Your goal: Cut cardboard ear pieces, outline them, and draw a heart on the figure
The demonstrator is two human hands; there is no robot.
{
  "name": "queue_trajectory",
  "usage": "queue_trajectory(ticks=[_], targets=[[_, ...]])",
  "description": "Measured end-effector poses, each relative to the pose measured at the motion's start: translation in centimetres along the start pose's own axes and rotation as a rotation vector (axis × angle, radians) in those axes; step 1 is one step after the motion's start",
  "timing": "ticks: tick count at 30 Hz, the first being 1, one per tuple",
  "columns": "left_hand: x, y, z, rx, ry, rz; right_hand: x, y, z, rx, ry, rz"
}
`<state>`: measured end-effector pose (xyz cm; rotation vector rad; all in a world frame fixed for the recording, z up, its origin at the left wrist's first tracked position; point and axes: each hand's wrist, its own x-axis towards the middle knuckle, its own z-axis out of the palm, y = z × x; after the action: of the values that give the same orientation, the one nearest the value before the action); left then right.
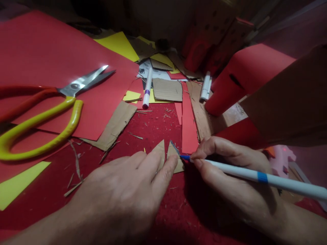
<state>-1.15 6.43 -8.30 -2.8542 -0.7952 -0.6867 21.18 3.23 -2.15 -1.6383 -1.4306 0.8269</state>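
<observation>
My left hand (133, 183) lies with its fingers close together, holding a small pointed piece of cardboard (179, 167) down on the red table covering. A second cardboard point (160, 149) shows beside it across a narrow gap; whether the two are joined is hidden under my fingers. In my right hand (230, 170), closed in a writing grip, is a white marker (237, 168) with a blue band and blue tip. The tip touches the right slanted edge of the cardboard, where a blue line runs up to the peak.
Scissors (74, 86) with orange and yellow handles lie on red paper (102, 112) to the left. A purple-banded marker (147, 88), cardboard scraps (167, 89) and a red paper strip (189, 119) are ahead. At right stand a red tube (224, 86) and pink figure (282, 160).
</observation>
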Motion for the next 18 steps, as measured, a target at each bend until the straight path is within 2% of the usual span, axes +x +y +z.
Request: queue_trajectory(ticks=[5, 9, 15, 18], targets=[[-0.08, 0.12, 0.06, -0.015, -0.005, -0.013, -0.03, -0.20, 0.17, 0.024, 0.028, 0.024], [-0.19, 0.15, 0.12, -0.040, -0.002, -0.031, -0.09, -0.23, 0.03, 0.014, 0.000, 0.025], [-0.08, 0.19, 0.02, -0.043, -0.025, -0.033, -0.23, 0.08, -0.16, 0.086, -0.006, 0.102], [-0.03, 0.13, -0.01, -0.038, -0.017, -0.026, -0.13, -0.06, -0.07, 0.071, 0.004, 0.080]])
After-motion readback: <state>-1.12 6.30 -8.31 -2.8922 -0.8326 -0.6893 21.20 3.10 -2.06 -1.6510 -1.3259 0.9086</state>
